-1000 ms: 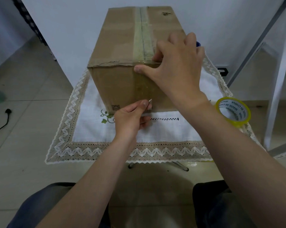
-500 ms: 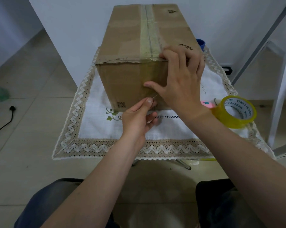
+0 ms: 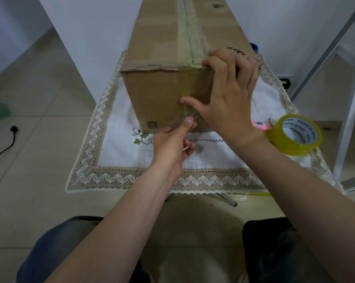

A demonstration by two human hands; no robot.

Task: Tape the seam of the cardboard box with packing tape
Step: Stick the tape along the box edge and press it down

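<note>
Box (image 3: 166,58). Brown cardboard, long side running away from the viewer; stands on a white lace-edged cloth (image 3: 119,144) over the table (image 3: 230,201). Front face directly ahead of both sets of fingers, with a small square code low on it, just left of the left thumb.

Tape (image 3: 190,37). Clear-yellowish strip along the top seam, folding over the front edge and down the front face; lower end wrinkled and lifted off the cardboard between the two thumbs.

Left hand (image 3: 170,144). Below the right thumb, at the foot of the front face. Fingers (image 3: 190,150) curled, thumb on top; pinches the loose end of the tape.

Right hand (image 3: 227,97). Fingers (image 3: 229,64) bent over the top front edge, just right of the seam; thumb stretched left across the front face and pressed on the tape. Clamps the box edge between fingers and thumb.

Roll (image 3: 297,135). Yellow packing tape, printed core, tilted on the cloth to the right of the right wrist, apart from the box.

Pink item (image 3: 258,124). Small, partly hidden between roll and right wrist; kind cannot be told.

Plug (image 3: 13,129). Black, with cable, on the tiled floor (image 3: 40,94) far left of the left hand.
</note>
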